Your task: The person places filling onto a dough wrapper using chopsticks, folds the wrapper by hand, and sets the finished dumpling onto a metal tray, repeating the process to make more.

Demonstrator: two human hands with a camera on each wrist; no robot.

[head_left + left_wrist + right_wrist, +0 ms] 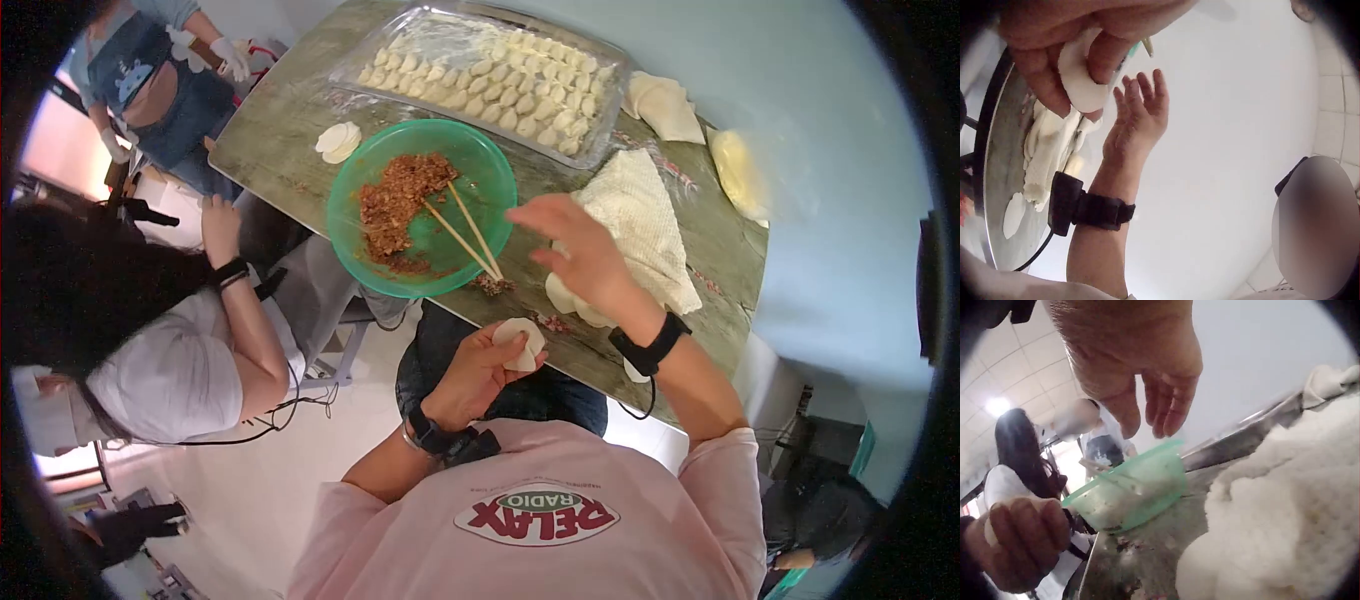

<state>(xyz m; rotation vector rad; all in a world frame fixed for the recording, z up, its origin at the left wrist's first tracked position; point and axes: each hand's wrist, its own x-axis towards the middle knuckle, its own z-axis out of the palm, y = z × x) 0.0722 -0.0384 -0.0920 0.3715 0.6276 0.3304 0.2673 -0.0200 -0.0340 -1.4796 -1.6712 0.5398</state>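
Observation:
A round white dough wrapper (519, 345) is pinched by my left hand (478, 373) at the table's near edge, thumb lying across it. In the left wrist view the wrapper (1080, 75) bends a little between thumb and fingers. My right hand (577, 243) is raised at the right rim of the green bowl (345, 225), fingers spread loosely with nothing in them. Brown minced filling (400, 205) lies heaped in the bowl's left part. Two chopsticks (465, 235) lean in the bowl, their ends over the near rim.
A metal tray (600, 150) with rows of dumplings stands at the back. Right of the bowl, a white cloth (645, 215) lies over dough wrappers. More wrappers (339, 142) sit left of the bowl. A person in a white shirt (170, 380) sits close at left; another stands behind.

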